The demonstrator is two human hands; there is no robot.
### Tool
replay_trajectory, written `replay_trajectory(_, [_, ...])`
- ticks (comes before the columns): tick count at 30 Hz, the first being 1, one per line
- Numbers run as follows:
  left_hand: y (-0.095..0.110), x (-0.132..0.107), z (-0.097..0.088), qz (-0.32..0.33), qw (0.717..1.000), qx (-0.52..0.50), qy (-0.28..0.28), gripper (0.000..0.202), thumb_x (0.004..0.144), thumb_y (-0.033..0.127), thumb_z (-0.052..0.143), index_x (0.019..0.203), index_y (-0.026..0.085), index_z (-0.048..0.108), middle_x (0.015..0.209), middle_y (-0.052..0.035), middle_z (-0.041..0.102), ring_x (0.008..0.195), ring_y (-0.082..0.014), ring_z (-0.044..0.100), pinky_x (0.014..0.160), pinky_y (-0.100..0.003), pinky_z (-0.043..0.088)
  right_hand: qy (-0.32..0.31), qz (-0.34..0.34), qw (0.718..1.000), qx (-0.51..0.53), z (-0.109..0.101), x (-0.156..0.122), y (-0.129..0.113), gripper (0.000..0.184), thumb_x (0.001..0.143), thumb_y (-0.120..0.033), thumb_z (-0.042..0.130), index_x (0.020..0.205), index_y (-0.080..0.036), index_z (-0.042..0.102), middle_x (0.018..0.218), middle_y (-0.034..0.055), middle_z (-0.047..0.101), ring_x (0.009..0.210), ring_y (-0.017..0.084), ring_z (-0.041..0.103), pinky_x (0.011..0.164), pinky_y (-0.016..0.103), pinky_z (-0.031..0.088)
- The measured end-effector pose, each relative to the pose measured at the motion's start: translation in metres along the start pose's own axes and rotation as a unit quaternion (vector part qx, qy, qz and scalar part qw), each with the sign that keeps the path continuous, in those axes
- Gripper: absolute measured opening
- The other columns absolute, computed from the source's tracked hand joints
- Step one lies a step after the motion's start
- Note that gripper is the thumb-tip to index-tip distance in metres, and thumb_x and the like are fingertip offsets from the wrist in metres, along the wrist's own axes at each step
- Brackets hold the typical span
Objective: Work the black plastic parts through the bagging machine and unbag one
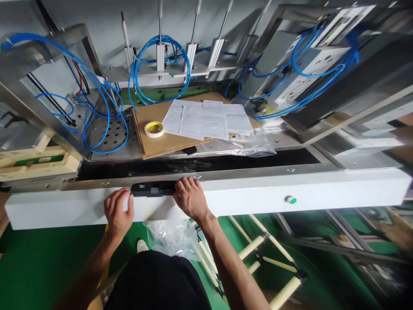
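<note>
clasping the right end of the slim black part [157,189], the fingers of my right hand [190,197] curl over it from above. my left hand [118,211] sits at the other end, fingers bent and thumb just beside the part; from this one view i cannot tell whether it grips or merely touches. the part lies lengthwise along the upper edge of the white panel [245,196], on the near side of the dark slot [284,158]. beyond the slot i see cardboard [155,146] with a roll of tape [155,134] on its left portion and overlapping papers [208,120] right of the roll. on the panel, well right of both hands, is a green button [292,200].
</note>
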State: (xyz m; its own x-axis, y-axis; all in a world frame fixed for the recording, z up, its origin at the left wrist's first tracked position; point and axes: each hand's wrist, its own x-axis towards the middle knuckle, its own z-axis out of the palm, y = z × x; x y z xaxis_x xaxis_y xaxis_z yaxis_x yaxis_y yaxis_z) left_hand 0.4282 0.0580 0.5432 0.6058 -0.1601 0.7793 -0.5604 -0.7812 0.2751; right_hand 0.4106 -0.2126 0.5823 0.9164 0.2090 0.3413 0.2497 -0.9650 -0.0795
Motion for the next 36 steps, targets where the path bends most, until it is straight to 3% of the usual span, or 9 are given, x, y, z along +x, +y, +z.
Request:
replay_trajectory(4, [0.028,0.005,0.008,0.143,0.974,0.014,-0.177,0.049,0.103,0.029,0.061,0.15,0.018,0.052,0.152,-0.0173,0.061,0.142,-0.0339,0.056,0.118,-0.052,0.042,-0.007,-0.006,1.0,0.006,0.001,0.003,0.0,0.008,0.093,-0.017,0.057,0.09,-0.018,0.064,0.091,0.0098,0.064,0.086,0.026,0.048,0.078,0.041,0.03])
replay_trajectory(8, [0.028,0.016,0.031,0.137,0.951,0.053,-0.273,0.062,0.106,0.035,0.054,0.163,0.016,0.037,0.161,-0.0166,0.052,0.149,-0.0325,0.05,0.125,-0.053,0.037,0.0,-0.012,0.999,0.035,0.005,0.004,0.006,0.009,0.094,-0.016,0.058,0.092,-0.02,0.066,0.093,0.0076,0.065,0.088,0.025,0.05,0.079,0.041,0.032])
replay_trajectory(12, [0.017,0.017,0.042,0.143,0.939,0.075,-0.304,0.057,0.105,0.036,0.058,0.158,0.018,0.047,0.156,-0.0145,0.058,0.14,-0.0338,0.058,0.121,-0.05,0.043,0.053,0.032,0.996,0.062,0.012,-0.006,0.033,0.021,0.098,-0.013,0.05,0.103,-0.023,0.067,0.102,0.0056,0.07,0.093,0.024,0.054,0.082,0.038,0.037])
replay_trajectory(17, [0.015,0.014,0.04,0.15,0.94,0.068,-0.298,0.058,0.104,0.033,0.06,0.158,0.019,0.047,0.155,-0.0154,0.059,0.138,-0.0348,0.059,0.116,-0.051,0.047,0.169,0.161,0.972,0.039,0.007,-0.037,0.075,0.029,0.105,-0.021,0.042,0.125,-0.017,0.063,0.112,0.0145,0.07,0.098,0.03,0.056,0.084,0.042,0.041])
replay_trajectory(21, [0.015,0.021,0.035,0.165,0.938,0.05,-0.301,0.056,0.103,0.034,0.061,0.155,0.019,0.049,0.152,-0.0153,0.062,0.137,-0.0338,0.06,0.114,-0.049,0.048,0.249,0.186,0.95,0.019,-0.01,-0.057,0.052,0.023,0.105,-0.025,0.053,0.123,-0.019,0.065,0.107,0.0131,0.072,0.097,0.029,0.06,0.085,0.042,0.044])
replay_trajectory(25, [0.015,0.032,0.03,0.186,0.929,0.016,-0.32,0.05,0.103,0.035,0.06,0.148,0.013,0.054,0.148,-0.0166,0.064,0.133,-0.0323,0.062,0.115,-0.048,0.047,0.161,0.027,0.986,0.043,-0.013,-0.057,-0.012,0.024,0.103,-0.025,0.064,0.126,-0.021,0.067,0.109,0.0084,0.074,0.1,0.024,0.062,0.087,0.039,0.046])
replay_trajectory(28, [0.015,0.04,0.028,0.19,0.924,-0.013,-0.332,0.047,0.104,0.034,0.057,0.146,0.013,0.055,0.147,-0.0171,0.065,0.136,-0.0318,0.06,0.117,-0.049,0.046,0.088,-0.015,0.996,0.026,-0.006,-0.047,-0.041,0.036,0.103,-0.017,0.059,0.139,-0.025,0.064,0.121,0.0087,0.073,0.112,0.026,0.06,0.094,0.041,0.045])
replay_trajectory(31, [0.017,0.049,0.028,0.184,0.92,-0.039,-0.344,0.044,0.103,0.032,0.057,0.143,0.015,0.056,0.144,-0.0181,0.065,0.135,-0.0315,0.061,0.113,-0.048,0.048,0.052,0.003,0.998,0.021,-0.003,-0.035,-0.041,0.04,0.102,-0.012,0.057,0.139,-0.024,0.064,0.12,0.0101,0.072,0.109,0.026,0.058,0.093,0.041,0.044])
replay_trajectory(36, [0.024,0.068,0.025,0.169,0.917,-0.049,-0.357,0.03,0.098,0.036,0.065,0.122,0.019,0.063,0.12,-0.0143,0.07,0.113,-0.0321,0.067,0.098,-0.046,0.055,0.001,-0.031,0.999,0.032,-0.015,-0.011,-0.02,0.029,0.102,-0.01,0.056,0.124,-0.021,0.07,0.112,0.0086,0.073,0.097,0.024,0.058,0.086,0.038,0.042])
